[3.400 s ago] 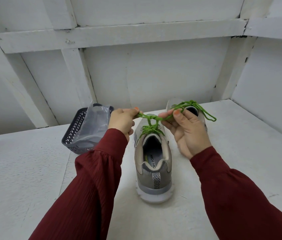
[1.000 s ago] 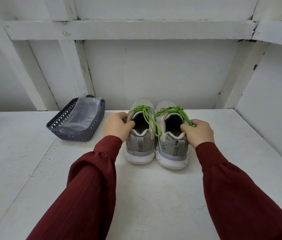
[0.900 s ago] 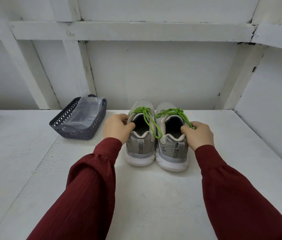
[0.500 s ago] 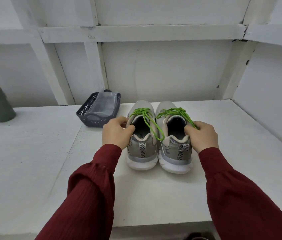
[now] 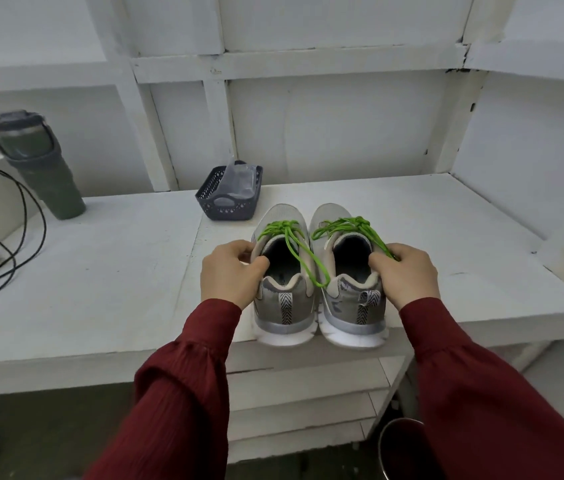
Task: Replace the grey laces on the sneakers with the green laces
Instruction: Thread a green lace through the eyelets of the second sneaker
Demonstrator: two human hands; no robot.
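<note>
Two grey sneakers stand side by side, heels toward me, at the front edge of the white shelf (image 5: 107, 306). Both carry tied green laces (image 5: 294, 244). My left hand (image 5: 230, 275) grips the outer collar of the left sneaker (image 5: 284, 306). My right hand (image 5: 407, 275) grips the outer collar of the right sneaker (image 5: 349, 306) and covers a loose end of its lace. One green loop of the left sneaker's lace hangs down between the two shoes. No grey laces are visible.
A dark plastic basket (image 5: 228, 202) with a clear bag in it sits behind the sneakers to the left. A dark green tumbler (image 5: 36, 164) and a black cable (image 5: 13, 237) are at the far left. A round metal rim (image 5: 398, 445) shows below the shelf.
The lace was being tied on one sneaker; now both sneakers stand together, held at their sides, and have come toward the shelf's front edge. The view has drawn back and leftward.
</note>
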